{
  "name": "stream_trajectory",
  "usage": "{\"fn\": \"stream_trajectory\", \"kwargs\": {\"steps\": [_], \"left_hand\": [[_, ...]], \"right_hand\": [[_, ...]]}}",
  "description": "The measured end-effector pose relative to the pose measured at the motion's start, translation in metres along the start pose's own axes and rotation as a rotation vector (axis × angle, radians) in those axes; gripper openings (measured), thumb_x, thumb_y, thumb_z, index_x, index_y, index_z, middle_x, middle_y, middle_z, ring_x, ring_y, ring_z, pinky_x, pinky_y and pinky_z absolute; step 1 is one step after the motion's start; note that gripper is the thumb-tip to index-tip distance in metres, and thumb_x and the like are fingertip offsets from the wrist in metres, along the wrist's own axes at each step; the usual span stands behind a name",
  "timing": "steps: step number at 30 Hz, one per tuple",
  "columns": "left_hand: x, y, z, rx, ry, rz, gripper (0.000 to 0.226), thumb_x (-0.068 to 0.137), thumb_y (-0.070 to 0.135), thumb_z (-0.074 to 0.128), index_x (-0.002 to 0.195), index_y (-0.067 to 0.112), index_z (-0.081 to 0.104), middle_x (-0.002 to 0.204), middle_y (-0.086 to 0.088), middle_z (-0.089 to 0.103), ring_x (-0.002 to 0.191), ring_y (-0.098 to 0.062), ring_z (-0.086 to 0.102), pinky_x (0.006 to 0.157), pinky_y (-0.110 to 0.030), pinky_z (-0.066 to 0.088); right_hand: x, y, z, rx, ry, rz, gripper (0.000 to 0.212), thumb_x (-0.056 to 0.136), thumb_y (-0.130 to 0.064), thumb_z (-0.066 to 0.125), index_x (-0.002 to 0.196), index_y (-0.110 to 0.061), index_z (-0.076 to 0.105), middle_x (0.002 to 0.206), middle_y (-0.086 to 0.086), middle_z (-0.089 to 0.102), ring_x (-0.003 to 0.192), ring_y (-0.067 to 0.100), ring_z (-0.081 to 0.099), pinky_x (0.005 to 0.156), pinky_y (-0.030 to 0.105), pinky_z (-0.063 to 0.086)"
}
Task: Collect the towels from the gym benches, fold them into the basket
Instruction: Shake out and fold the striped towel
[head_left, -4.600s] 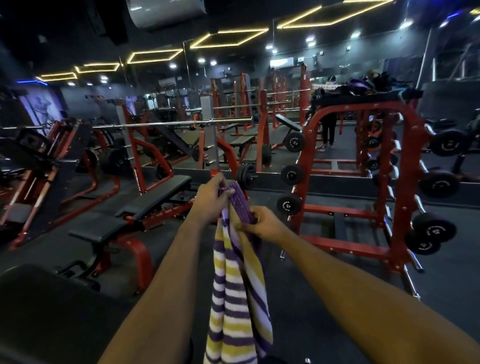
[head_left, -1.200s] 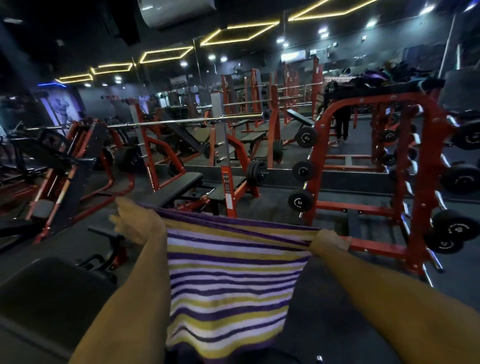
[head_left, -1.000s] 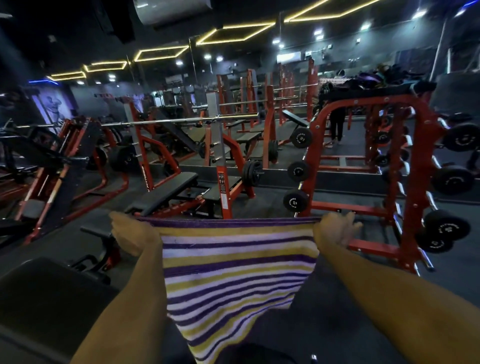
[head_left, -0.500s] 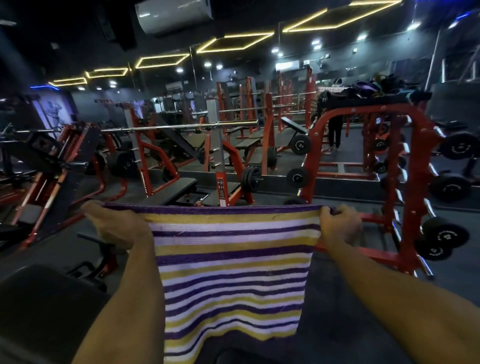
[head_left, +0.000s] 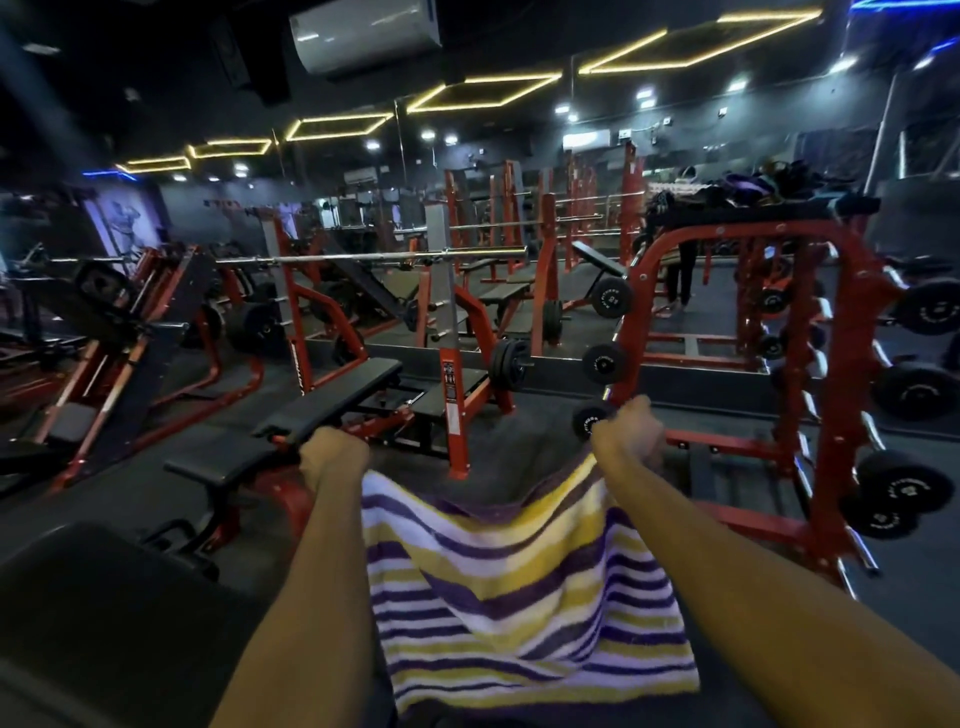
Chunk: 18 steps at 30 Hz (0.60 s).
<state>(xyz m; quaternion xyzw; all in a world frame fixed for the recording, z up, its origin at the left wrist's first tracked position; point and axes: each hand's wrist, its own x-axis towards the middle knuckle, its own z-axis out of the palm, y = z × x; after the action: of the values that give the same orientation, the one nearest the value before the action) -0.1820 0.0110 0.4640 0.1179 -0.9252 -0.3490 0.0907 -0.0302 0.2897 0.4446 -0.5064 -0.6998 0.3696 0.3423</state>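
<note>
A towel (head_left: 519, 587) striped purple, yellow and white hangs in front of me, held out at arm's length. My left hand (head_left: 332, 457) grips its upper left corner and my right hand (head_left: 628, 434) grips its upper right corner. The top edge sags between the two hands and the cloth drapes down in a loose fold. A black flat bench (head_left: 291, 421) on a red frame stands just beyond my left hand. No basket is in view.
A dark padded bench (head_left: 93, 613) fills the lower left corner. A red dumbbell rack (head_left: 810, 395) with black weights stands to the right. Red barbell racks (head_left: 452, 332) and a mirror wall lie ahead. A person (head_left: 680, 270) stands far back. The floor is dark rubber.
The towel was stretched taut and wide between my hands; now both hands have moved closer together and lower, so the top edge sags and the cloth folds loosely.
</note>
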Motion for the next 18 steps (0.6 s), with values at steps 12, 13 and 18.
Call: {"fn": "stream_trajectory", "kwargs": {"steps": [12, 13, 18], "left_hand": [[-0.084, 0.08, 0.014, -0.281, -0.485, 0.544, 0.005, 0.086, 0.013, 0.061, 0.088, 0.014, 0.057, 0.091, -0.01, 0.063, 0.07, -0.024, 0.067, 0.041, -0.024, 0.051], [-0.084, 0.08, 0.014, -0.285, -0.514, 0.546, 0.009, 0.086, 0.012, 0.062, 0.091, 0.015, 0.055, 0.093, -0.01, 0.062, 0.07, -0.024, 0.067, 0.042, -0.024, 0.051], [-0.082, 0.078, 0.003, -0.231, -0.621, 0.55, 0.029, 0.09, 0.001, 0.054, 0.111, 0.017, 0.042, 0.095, -0.012, 0.057, 0.069, -0.023, 0.067, 0.042, -0.024, 0.051]], "right_hand": [[-0.073, -0.046, 0.025, 0.262, -0.476, -0.559, 0.02, 0.081, -0.009, 0.073, 0.082, -0.018, 0.055, 0.075, -0.005, 0.058, 0.065, 0.005, 0.054, 0.058, 0.012, 0.039], [-0.073, -0.045, 0.025, 0.265, -0.471, -0.562, 0.021, 0.081, -0.009, 0.073, 0.079, -0.02, 0.055, 0.076, -0.005, 0.059, 0.066, 0.005, 0.055, 0.058, 0.013, 0.039], [-0.067, -0.04, 0.024, 0.21, -0.673, -0.621, 0.02, 0.082, -0.015, 0.074, 0.096, -0.021, 0.061, 0.092, -0.003, 0.07, 0.085, 0.008, 0.069, 0.072, 0.019, 0.056]]}}
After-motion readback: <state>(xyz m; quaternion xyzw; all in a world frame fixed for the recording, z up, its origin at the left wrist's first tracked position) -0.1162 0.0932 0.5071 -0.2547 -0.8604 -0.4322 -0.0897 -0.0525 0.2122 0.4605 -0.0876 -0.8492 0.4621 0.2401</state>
